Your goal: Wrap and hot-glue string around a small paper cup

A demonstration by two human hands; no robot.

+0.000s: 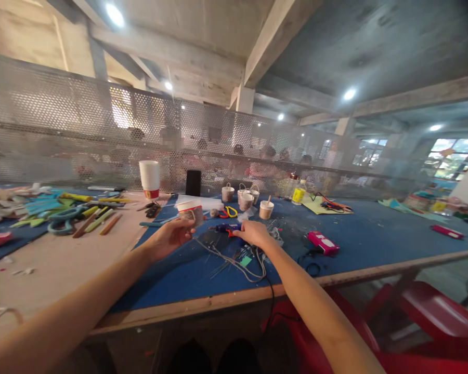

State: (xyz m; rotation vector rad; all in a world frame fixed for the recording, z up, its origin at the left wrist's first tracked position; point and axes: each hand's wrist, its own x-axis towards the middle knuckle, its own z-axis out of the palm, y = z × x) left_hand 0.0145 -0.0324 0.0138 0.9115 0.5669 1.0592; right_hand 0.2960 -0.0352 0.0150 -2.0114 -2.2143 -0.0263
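Note:
My left hand (pixel 174 236) is closed around a paper cup (pixel 190 206) with a white rim and a red band, its lower part wrapped in cord. From the cup a strand of grey cord (pixel 242 267) trails over the blue table and loops back toward the right. My right hand (pixel 255 234) grips a dark blue glue gun (pixel 224 227) with a red trigger, its nozzle pointing left toward the cup. Behind the hands lie yellow-and-red scissors (pixel 228 212) and a small ball of cord (pixel 213 213).
Several small cord-wrapped cups (pixel 228 194) stand at the back, by a dark phone (pixel 193 183). A stack of paper cups (pixel 150 179) is back left, near pens and blue scissors (pixel 66 221). A pink box-like object (pixel 323 243) lies right. Red stools (pixel 440 317) stand below the edge.

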